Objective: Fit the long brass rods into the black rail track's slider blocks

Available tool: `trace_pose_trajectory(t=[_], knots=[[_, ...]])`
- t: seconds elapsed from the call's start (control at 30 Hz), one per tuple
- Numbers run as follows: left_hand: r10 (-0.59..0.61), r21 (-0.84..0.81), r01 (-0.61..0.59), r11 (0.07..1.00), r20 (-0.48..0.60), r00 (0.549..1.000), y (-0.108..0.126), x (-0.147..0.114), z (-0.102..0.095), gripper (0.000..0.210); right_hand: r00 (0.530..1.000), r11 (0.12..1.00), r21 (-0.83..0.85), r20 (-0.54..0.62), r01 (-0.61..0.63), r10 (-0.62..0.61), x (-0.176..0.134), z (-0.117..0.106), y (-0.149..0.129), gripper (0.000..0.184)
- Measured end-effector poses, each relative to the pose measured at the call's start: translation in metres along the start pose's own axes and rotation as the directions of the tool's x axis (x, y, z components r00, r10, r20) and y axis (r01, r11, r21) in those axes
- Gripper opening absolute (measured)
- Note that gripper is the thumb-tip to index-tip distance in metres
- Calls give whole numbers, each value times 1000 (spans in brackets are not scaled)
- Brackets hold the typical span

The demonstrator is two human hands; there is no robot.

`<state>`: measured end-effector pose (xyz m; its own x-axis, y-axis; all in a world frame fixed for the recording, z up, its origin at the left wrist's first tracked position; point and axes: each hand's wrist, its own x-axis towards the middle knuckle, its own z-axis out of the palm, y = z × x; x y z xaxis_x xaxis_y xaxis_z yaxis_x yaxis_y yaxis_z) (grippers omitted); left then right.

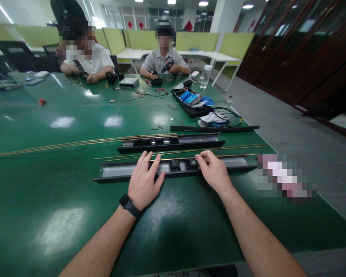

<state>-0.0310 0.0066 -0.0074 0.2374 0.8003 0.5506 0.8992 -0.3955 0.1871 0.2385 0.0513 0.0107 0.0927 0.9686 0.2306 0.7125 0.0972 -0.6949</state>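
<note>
A long black channel (233,168) with a silvery inside lies in front of me on the green table. Two small black blocks (175,165) sit in it between my hands. My left hand (145,179), with a dark watch on its wrist, rests over the channel, fingers spread and palm down. Thumb and fingertips of my right hand (212,167) are pinched by the right block, on a thin brass-coloured rod (239,155) running along the channel's far edge. Just beyond lies a second black channel (198,146) with several blocks and rods over it.
A black strip (213,129) lies farther back, near gloves with cables (215,119) and a black tray (177,98). Long rods (46,148) stretch left. Across the green table (60,231) sit two people; one holds a power drill (167,66). A pixelated patch covers something at right.
</note>
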Motion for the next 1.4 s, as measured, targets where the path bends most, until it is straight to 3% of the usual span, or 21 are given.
trace_pose_trajectory(t=[1.4], knots=[[-12, -17, 13, 1000, 19, 1000, 0, 0, 0, 61, 1000, 1000, -1, -10, -27, 27, -1, -2, -7, 43]])
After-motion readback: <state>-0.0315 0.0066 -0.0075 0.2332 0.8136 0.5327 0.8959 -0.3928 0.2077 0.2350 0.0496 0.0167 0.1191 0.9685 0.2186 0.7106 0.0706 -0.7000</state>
